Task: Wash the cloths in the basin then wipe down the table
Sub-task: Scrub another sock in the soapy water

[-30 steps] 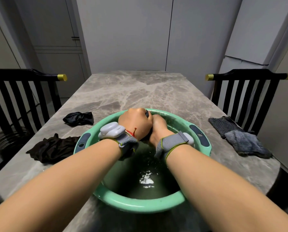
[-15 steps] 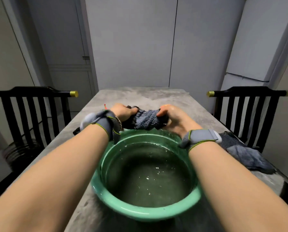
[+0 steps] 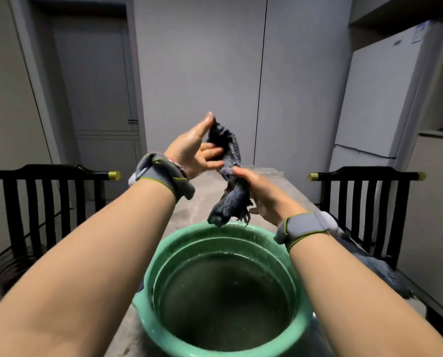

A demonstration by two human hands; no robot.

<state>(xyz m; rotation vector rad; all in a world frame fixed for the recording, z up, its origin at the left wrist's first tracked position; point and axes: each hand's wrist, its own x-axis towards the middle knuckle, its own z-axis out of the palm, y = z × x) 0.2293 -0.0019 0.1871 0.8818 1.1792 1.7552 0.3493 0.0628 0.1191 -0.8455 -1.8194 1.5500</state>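
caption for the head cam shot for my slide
Left hand and right hand hold a dark cloth above the green water basin.

wet dark cloth (image 3: 227, 173) coarse, frayed; green basin (image 3: 148, 313) glossy plastic; table (image 3: 189, 210) polished marble.

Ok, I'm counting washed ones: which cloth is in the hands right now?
The dark twisted cloth above the green basin, gripped by left hand and right hand; the grey cloth lies on the table.
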